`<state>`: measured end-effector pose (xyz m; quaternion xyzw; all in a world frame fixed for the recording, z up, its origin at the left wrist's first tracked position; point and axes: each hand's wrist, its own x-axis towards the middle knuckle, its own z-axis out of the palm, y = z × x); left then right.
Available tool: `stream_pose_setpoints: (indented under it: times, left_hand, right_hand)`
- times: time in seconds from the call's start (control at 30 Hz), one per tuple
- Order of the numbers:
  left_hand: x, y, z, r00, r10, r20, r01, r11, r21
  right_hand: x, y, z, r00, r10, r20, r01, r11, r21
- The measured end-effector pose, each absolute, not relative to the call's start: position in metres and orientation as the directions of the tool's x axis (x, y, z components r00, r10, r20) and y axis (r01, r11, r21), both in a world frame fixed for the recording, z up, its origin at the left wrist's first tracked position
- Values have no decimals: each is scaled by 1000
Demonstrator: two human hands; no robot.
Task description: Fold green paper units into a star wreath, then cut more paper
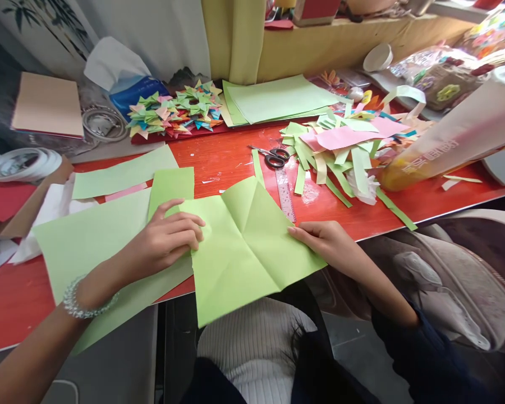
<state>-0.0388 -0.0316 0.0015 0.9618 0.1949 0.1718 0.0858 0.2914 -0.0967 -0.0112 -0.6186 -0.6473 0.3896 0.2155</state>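
A green square sheet (244,247) with crossing creases hangs partly over the table's front edge. My left hand (164,235) is at its left side, fingers curled onto the paper's edge. At the right corner, my right hand (324,238) pinches the sheet between thumb and fingers. Under my left arm lies a large pale green sheet (96,241), with a smaller green piece (172,185) beyond it. Black-handled scissors (275,157) and a pink ruler (284,193) lie behind the creased sheet.
Paper strips (345,146) are heaped at the right beside a large plastic cup (454,134). Folded paper stars (177,109), green sheets (278,98) and a blue tissue pack (134,92) line the back. White tape rolls (21,164) sit at the left of the red table (219,151).
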Motion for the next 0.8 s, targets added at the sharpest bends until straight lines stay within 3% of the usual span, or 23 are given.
stream_pose_setpoints:
  times: [0.13,0.27,0.33,0.43,0.53,0.63,0.7,0.8]
  left_hand:
    - [-34,-32,-3,902,407,140,366,-896,250]
    - [-11,-31,1,776,629,36,609,-764,213]
    - [3,-29,-2,750,661,21,652,-745,137]
    - [16,-25,-13,815,579,2,578,-815,47]
    - [18,-21,-24,852,520,-51,523,-849,78]
    - [15,-20,-27,862,496,-105,507,-850,142]
    - [13,-21,-26,872,476,-116,489,-855,171]
    - [12,-23,-23,890,446,-94,456,-869,193]
  right_hand:
    - [288,-101,-13,-138,970,-200,761,-25,-649]
    - [286,-100,-10,-162,961,-223,822,6,-570]
    - [288,-99,-7,-212,940,-268,815,19,-579]
    - [297,-95,-2,-265,923,-278,757,21,-653]
    - [308,-89,-3,-137,987,-81,764,54,-643]
    - [313,-78,-12,-56,981,187,845,147,-514]
    - [312,-72,-21,-206,946,249,863,295,-410]
    - [305,-72,-31,-447,875,186,825,483,-293]
